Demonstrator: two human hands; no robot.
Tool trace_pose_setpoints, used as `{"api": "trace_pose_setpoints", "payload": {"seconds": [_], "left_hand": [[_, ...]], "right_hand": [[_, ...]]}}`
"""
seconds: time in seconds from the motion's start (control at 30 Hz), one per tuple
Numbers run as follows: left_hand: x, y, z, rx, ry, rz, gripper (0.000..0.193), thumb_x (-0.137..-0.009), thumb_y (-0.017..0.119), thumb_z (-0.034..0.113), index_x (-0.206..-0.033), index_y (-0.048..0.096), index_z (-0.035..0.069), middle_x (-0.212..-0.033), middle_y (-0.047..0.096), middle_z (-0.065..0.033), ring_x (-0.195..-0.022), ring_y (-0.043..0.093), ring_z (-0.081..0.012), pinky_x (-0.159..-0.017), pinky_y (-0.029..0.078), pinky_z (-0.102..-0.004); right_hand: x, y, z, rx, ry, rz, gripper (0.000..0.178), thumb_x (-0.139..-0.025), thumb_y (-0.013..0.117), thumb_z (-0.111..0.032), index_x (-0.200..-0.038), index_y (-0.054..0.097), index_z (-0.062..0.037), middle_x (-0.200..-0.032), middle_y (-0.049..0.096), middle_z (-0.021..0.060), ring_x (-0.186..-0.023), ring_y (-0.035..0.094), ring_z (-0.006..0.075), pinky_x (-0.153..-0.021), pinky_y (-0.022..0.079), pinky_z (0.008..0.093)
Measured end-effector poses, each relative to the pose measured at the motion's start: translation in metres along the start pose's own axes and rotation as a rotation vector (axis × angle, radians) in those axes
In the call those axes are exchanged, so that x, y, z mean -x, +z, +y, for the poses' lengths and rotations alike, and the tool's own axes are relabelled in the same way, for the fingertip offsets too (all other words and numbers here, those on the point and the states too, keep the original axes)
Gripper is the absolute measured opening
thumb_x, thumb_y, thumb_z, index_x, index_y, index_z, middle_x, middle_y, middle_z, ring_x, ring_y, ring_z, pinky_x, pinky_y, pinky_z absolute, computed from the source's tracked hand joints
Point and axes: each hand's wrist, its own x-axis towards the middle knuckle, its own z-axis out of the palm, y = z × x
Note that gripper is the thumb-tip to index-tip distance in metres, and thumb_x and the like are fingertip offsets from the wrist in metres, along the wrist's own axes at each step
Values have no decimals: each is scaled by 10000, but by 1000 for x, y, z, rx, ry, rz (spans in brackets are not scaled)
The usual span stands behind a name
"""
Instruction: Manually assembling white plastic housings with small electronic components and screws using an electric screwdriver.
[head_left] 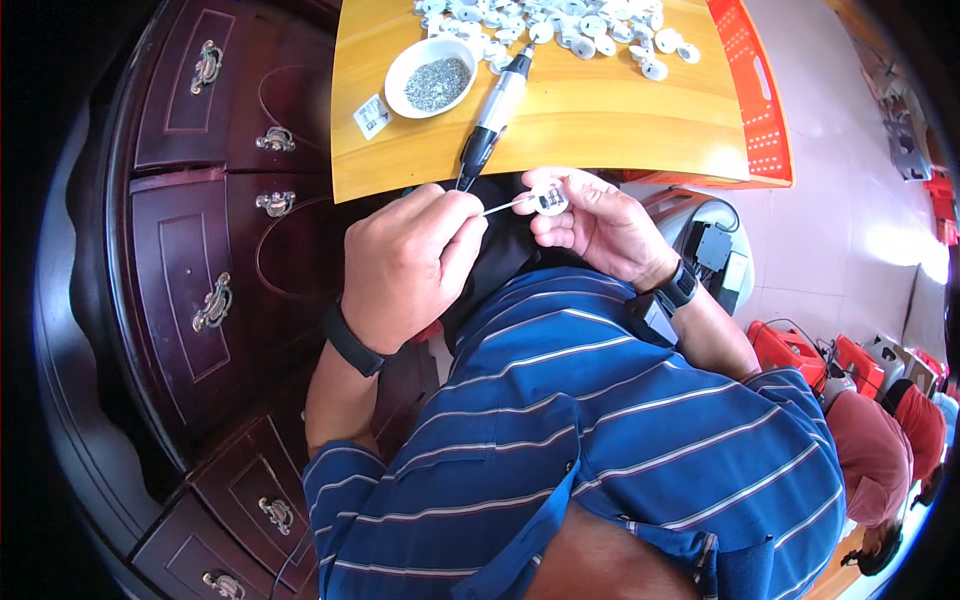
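My left hand [408, 258] is closed around a thin, pale rod [505, 206], whose far end reaches the small part in my other hand. What kind of tool the rod belongs to is hidden in my fist. Between thumb and fingers, my right hand [600, 222] pinches a round white part [549, 198] with dark and metallic pieces on its face. Both hands are just off the near edge of the yellow wooden table [620, 125]. An electric screwdriver [497, 112] lies on the table beyond them, its black end by my left hand.
A white bowl [399, 82] of small metal screws [436, 84] stands near a small printed packet [371, 117]. Several round white parts [590, 25] are heaped at the back. A red crate [768, 120] flanks the table; dark drawers [190, 270] line the left. People [872, 450] sit at right.
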Motion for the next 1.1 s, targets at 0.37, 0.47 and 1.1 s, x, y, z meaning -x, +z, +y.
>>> {"api": "trace_pose_setpoints", "payload": {"seconds": [0.37, 0.47, 1.1], "left_hand": [[-20, -7, -5, -167, 143, -196, 56, -808, 719, 100, -855, 693, 86, -732, 619, -74, -650, 644, -265, -552, 502, -375], [-26, -10, -6, -223, 192, -240, 70, -800, 724, 121, -856, 695, 90, -725, 611, -74, -653, 642, -264, -561, 506, -379], [-59, 8, -67, 526, 95, -620, 43, -832, 675, 24, -843, 704, -5, -734, 658, -65, -651, 618, -135, -605, 464, -261]], "right_hand": [[-1, 3, 4, -9, 46, -7, 424, -1065, 428, -289, -1331, 516, 29, -1142, 673, 170, -965, 695, 195, -891, 570, 325], [-2, 2, 5, 16, 66, 8, 428, -1061, 438, -307, -1325, 526, 19, -1129, 679, 160, -962, 693, 187, -884, 570, 318], [2, 3, 6, 140, 99, -9, 409, -1031, 501, -359, -1216, 588, -5, -984, 695, 97, -856, 680, 148, -798, 566, 278]]}}
